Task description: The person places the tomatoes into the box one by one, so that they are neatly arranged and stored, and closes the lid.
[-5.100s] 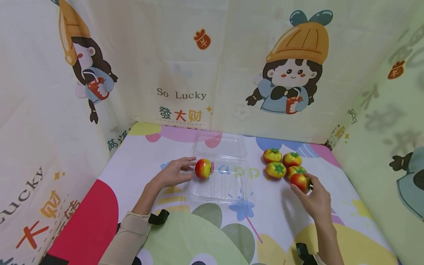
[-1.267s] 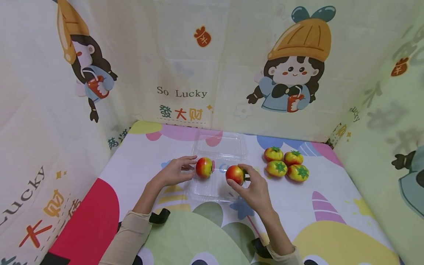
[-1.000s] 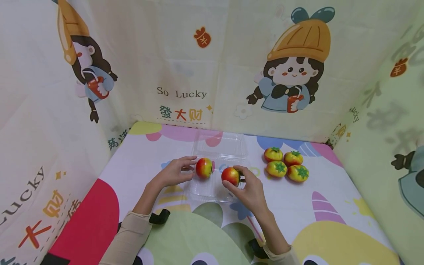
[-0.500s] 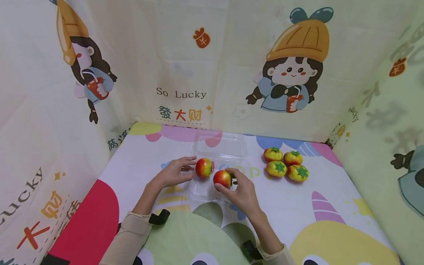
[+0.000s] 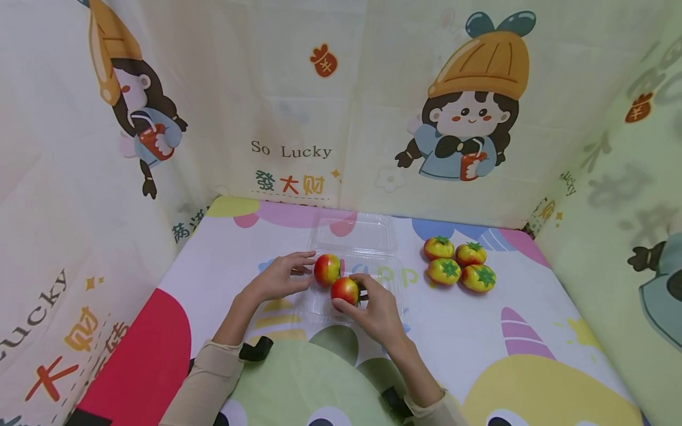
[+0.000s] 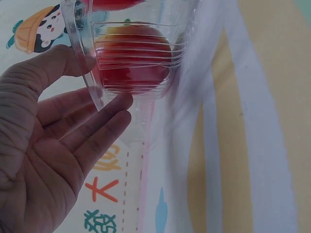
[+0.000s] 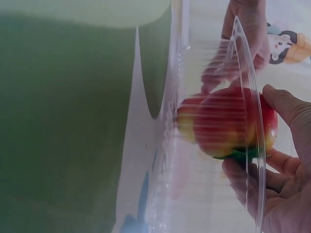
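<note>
Packing, I guess: mid-frame, the right hand (image 5: 375,309) holds a fruit (image 5: 344,291) in the clear box (image 5: 318,306); the left hand (image 5: 279,278), fingers loose, is beside it. Next, softly let go.

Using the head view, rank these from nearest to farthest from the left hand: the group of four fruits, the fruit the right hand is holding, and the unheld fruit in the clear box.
From the left hand:
1. Unheld fruit, in the clear box, just to the right.
2. Held fruit, in the right hand, slightly farther right.
3. Group of four fruits, well over to the right.
</note>
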Tool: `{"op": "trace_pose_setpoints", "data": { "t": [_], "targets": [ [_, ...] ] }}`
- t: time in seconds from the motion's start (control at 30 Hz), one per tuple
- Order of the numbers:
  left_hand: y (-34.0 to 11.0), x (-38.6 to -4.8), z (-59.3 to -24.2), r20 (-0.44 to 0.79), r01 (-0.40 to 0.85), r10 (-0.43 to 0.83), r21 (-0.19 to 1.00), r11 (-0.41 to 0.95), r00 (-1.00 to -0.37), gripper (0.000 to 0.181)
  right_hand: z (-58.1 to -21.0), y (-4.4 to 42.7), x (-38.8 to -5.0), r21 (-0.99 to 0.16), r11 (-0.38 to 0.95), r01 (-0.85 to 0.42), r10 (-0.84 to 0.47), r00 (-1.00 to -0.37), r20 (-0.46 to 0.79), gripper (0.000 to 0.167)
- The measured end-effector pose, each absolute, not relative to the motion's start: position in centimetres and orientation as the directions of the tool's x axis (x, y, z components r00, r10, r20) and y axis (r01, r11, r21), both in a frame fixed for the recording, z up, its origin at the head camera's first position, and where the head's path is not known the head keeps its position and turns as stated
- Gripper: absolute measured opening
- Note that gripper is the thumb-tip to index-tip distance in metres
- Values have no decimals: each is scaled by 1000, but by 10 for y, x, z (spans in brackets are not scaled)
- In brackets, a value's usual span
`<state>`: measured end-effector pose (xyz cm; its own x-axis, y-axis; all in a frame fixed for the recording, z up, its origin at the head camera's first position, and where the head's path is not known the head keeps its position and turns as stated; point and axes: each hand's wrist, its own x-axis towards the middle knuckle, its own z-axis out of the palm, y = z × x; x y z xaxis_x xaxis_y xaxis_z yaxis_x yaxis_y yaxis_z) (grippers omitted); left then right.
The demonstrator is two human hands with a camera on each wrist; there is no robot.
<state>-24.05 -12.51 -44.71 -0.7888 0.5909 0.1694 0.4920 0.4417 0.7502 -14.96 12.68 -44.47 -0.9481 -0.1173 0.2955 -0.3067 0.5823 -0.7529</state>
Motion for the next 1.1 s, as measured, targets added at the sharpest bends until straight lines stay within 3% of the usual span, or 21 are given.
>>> {"op": "trace_pose_setpoints", "data": {
  "t": [0.93,1.1],
  "targets": [
    [-125,-240,-447,156,482,592,754,446,-791,53,-444,99,-151,-733,655,-185,-126,-983,135,61],
    [-125,-240,-446,151,476,591,760,443,-792,56,-445,97,-152,-740,641,-205,-137,-979,153,61]
  ]
}}
